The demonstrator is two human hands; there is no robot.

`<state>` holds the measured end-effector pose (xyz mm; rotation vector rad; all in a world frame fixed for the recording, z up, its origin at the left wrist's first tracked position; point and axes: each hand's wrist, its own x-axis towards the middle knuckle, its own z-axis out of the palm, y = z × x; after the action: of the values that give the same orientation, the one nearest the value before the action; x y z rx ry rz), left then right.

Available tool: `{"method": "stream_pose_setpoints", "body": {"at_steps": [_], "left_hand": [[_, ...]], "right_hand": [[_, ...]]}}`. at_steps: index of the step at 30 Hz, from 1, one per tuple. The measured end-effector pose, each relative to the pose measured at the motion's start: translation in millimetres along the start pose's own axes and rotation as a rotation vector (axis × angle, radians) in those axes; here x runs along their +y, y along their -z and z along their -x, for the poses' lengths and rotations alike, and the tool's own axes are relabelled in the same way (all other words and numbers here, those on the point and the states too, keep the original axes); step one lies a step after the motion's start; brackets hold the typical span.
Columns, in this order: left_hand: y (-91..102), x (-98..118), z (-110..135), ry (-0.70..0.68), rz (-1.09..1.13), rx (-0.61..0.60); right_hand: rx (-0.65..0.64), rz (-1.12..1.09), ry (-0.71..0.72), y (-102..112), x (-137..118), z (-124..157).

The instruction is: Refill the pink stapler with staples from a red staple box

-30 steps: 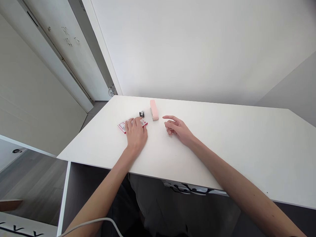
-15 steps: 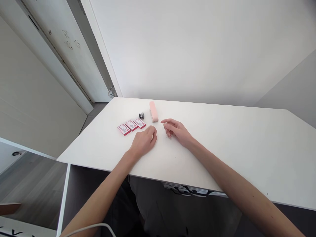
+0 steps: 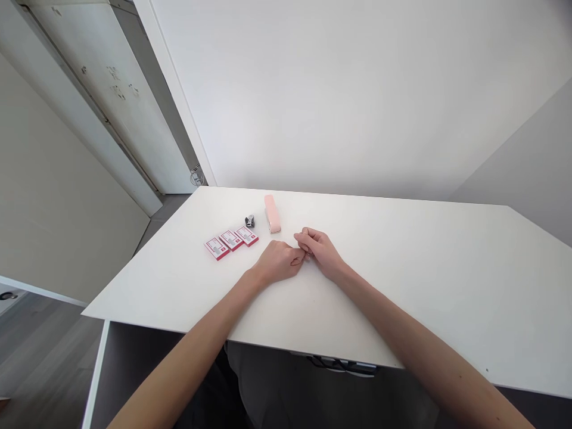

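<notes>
My left hand rests on the white desk with its fingers curled into a fist; whatever it may hold is hidden. Against it sits my right hand, fingers bent and thumb pressed in, with the fingertips meeting those of the left. Anything between them is too small to make out. Just beyond the hands stands a pink stapler. Left of the stapler lies a small black and silver piece, apparently a staple remover. Three red and white boxes, the nearest one a staple box by its look, lie in a slanting row.
The white desk runs up to a pale wall. At the left are a door panel and a gap showing floor. Below the front edge, an open dark compartment and some dark cables show.
My left hand has moved right, and the two hands now touch. The right hand's stretched fingers have curled in. The view has shifted slightly; the desk items have stayed in place.
</notes>
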<state>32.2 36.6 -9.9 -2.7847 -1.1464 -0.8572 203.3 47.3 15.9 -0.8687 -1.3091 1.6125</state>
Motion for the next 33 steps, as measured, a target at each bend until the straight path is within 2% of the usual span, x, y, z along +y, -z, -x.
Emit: {"method": "stream_pose_setpoints", "body": {"at_steps": [22,33], "left_hand": [[7.3,2.5,6.1,0.032,0.018,0.089],[8.0,1.9,5.4,0.053,0.034,0.049]], "right_hand": [[-0.072,-0.001,-0.001,1.3,-0.2,0.0],[-0.058,-0.002,-0.011,-0.1,-3.5,0.3]]}}
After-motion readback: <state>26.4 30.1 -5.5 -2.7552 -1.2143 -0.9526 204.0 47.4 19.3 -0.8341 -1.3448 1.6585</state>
